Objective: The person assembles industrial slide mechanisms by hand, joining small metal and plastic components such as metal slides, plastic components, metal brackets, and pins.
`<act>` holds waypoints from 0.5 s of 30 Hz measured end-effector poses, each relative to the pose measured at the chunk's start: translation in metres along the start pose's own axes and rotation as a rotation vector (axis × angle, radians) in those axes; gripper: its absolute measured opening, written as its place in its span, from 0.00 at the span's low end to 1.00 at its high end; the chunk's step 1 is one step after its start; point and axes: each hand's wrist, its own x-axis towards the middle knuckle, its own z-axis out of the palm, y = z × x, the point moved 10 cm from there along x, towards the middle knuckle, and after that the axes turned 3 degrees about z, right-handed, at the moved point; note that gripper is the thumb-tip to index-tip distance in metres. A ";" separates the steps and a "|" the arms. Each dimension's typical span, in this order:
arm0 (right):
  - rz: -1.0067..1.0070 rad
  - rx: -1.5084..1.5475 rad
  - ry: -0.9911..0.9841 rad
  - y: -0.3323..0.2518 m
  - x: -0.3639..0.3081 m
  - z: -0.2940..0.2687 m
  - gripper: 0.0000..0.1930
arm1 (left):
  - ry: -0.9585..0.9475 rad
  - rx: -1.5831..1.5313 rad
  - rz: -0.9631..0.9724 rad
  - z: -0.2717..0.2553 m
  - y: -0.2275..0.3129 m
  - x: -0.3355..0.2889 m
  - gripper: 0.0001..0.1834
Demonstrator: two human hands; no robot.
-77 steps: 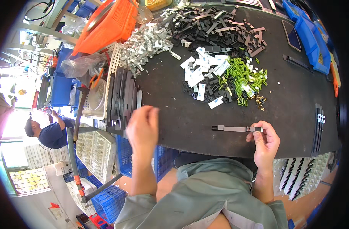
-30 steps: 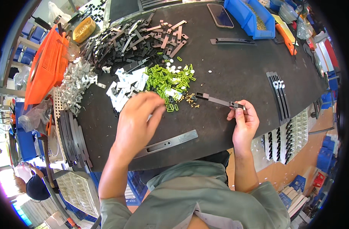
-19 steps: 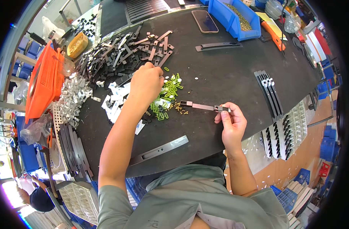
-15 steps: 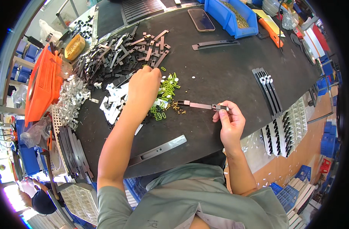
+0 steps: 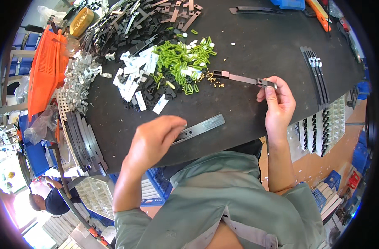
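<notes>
In my right hand (image 5: 280, 106) is one end of a narrow dark metal strip (image 5: 243, 79), pinched between thumb and fingers. Its free end points left toward some tiny brass-coloured pieces (image 5: 214, 79). My left hand (image 5: 153, 139) is over the near edge of the table, thumb and fingers drawn together. Anything small between those fingertips is too unclear to name. Just beyond them lies a flat grey slotted bar (image 5: 204, 128), partly covered by the hand. Farther off are a heap of green oval rings (image 5: 179, 58) and white paper-like pieces (image 5: 133, 76).
Dark metal strips (image 5: 131, 25) are piled at the far left, beside small silvery parts (image 5: 79, 74) and an orange basket (image 5: 46, 70). Long dark bars (image 5: 316, 76) lie at the right edge. An orange-handled tool (image 5: 320, 15) is far right. Another person (image 5: 59, 199) is at lower left.
My left hand has come back from the green rings toward me, to the grey slotted bar. My right hand still holds the dark strip. The whole view has shifted.
</notes>
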 end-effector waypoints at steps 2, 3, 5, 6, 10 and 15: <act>-0.025 0.008 -0.007 -0.002 -0.002 0.001 0.09 | 0.013 0.080 0.164 0.005 0.007 -0.017 0.09; -0.027 0.005 -0.017 -0.001 -0.002 0.000 0.09 | 0.032 0.109 0.274 0.006 0.015 -0.022 0.10; -0.017 -0.011 -0.029 0.002 -0.004 -0.002 0.09 | 0.020 0.159 0.320 0.009 0.018 -0.023 0.11; -0.019 -0.013 -0.037 0.002 -0.005 0.000 0.09 | -0.001 0.213 0.370 0.012 0.023 -0.024 0.12; -0.023 -0.038 -0.047 0.000 -0.006 0.006 0.09 | -0.049 0.269 0.368 0.012 0.029 -0.024 0.12; -0.018 -0.051 -0.057 0.000 -0.003 0.007 0.09 | -0.248 0.426 0.303 0.024 0.031 -0.015 0.10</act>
